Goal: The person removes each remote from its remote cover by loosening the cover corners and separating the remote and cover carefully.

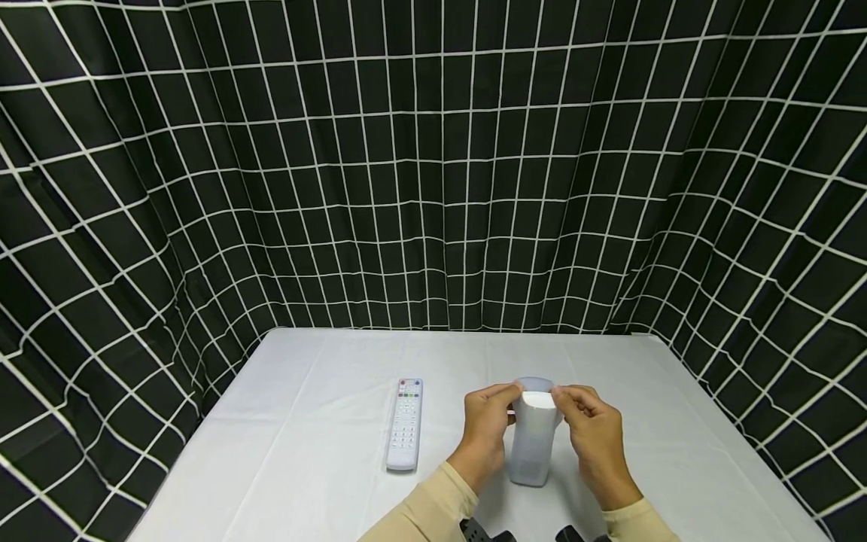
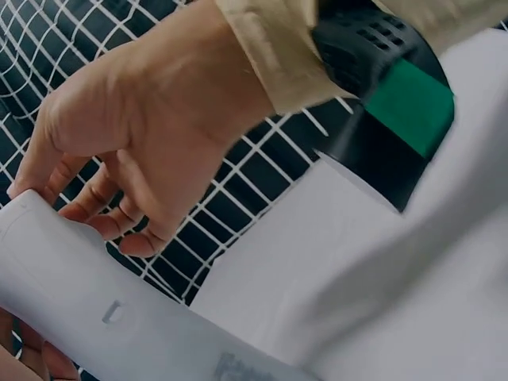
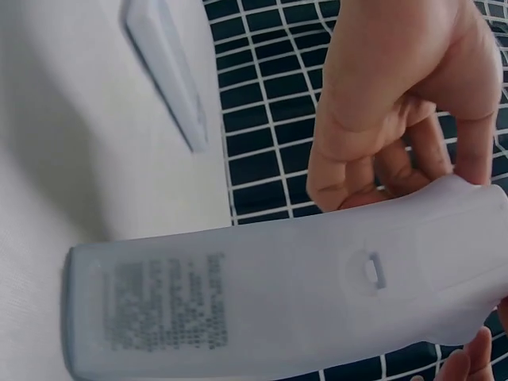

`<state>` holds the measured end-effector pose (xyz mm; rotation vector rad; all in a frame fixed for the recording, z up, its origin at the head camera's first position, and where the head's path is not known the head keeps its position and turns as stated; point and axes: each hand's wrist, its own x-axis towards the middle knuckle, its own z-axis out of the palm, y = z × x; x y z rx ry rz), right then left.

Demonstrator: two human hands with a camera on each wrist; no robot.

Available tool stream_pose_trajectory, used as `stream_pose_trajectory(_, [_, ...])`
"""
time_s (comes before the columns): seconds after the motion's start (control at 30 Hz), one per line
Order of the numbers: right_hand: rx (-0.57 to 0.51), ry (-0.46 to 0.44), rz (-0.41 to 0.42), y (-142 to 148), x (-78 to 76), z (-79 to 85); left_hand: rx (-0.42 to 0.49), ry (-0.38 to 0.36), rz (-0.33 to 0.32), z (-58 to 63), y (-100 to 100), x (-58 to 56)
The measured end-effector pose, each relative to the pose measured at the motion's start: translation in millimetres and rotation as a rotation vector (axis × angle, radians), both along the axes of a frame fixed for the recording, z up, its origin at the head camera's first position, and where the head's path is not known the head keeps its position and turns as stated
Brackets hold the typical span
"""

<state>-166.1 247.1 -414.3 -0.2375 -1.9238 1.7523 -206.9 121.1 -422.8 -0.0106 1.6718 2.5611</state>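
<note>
My two hands hold up a white remote control in a translucent, soft-looking remote cover. The remote stands nearly upright, its bare end on top and its lower end toward me. At the cover's upper edge, my left hand pinches the left side and my right hand the right side, with thumbs on top. A flap of cover rises behind the remote's end. Blurred print shows through the cover's back in the right wrist view, along with a small slot.
A second white remote control lies face up to the left of my hands, buttons showing. Both rest over a table with a white cloth. Black curtains with a white grid surround it at the back and sides.
</note>
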Motion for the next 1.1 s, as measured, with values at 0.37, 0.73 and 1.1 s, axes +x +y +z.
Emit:
stream_pose_trajectory(0.37, [0.009, -0.016, -0.015, 0.2, 0.1, -2.7, -0.011, -0.073, 0.015, -10.1, 1.3, 2.4])
stream_pose_trajectory(0.73, [0.014, -0.010, -0.036, 0.9, -2.6, -4.3, -0.061, 0.104, 0.061, -15.6, -2.7, 13.0])
stream_pose_trajectory(1.1, [-0.005, -0.015, -0.033, 1.5, -3.5, -3.1, -0.125, 0.060, 0.054, -15.2, -2.4, 7.4])
